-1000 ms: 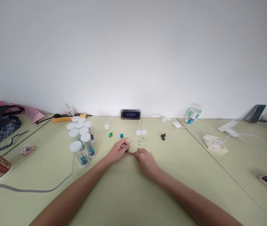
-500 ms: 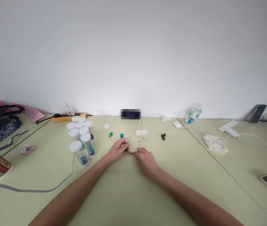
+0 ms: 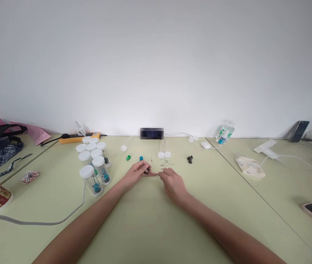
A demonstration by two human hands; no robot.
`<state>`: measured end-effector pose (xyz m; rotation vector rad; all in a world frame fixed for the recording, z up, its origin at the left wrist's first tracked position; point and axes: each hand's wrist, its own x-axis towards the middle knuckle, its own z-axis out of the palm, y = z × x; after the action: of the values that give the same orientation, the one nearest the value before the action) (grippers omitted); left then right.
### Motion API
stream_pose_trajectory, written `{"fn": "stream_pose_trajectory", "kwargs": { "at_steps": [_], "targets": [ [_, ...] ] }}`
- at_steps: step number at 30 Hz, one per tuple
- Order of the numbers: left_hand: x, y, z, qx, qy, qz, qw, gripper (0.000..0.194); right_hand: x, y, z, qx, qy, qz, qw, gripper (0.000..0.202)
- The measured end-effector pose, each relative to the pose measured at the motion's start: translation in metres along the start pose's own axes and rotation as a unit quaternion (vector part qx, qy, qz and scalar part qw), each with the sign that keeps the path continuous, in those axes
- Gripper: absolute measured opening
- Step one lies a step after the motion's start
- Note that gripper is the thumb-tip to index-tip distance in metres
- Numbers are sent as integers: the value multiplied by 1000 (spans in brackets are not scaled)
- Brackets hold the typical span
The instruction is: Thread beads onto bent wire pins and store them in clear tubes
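While the left hand (image 3: 133, 176) narrowly pinches a thin rod (image 3: 149, 161) and dark piece (image 3: 146, 171) over the counter (image 3: 150, 223), the right hand (image 3: 173, 184) sits alongside, grip contents indeterminable; delicate handling appears in hand, calling for steadiness.

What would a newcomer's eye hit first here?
Probably the bare left hand and bare right hand, almost meeting fingertip to fingertip at mid-table, the left holding a small dark piece. Next, the cluster of clear cylindrical tubes with white caps, standing upright left of the hands. Then the yellow-orange power strip behind those tubes, near the pale wall.
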<state>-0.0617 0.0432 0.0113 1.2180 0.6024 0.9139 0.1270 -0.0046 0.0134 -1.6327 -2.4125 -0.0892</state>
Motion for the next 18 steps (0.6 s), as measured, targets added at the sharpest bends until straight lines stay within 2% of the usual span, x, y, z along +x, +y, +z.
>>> {"fn": "stream_pose_trajectory", "kwargs": {
  "at_steps": [7,13,18],
  "targets": [
    [0,1,-1,5,-13,4,1000,25,-2,-1,-5,75,115,-17,990,30],
    [-2,3,1,-18,-32,4,999,25,-2,-5,-4,110,209,-80,968,29],
    [-3,2,4,-49,-57,-3,997,24,-2,-3,1,121,239,-107,957,29]
  ]
}}
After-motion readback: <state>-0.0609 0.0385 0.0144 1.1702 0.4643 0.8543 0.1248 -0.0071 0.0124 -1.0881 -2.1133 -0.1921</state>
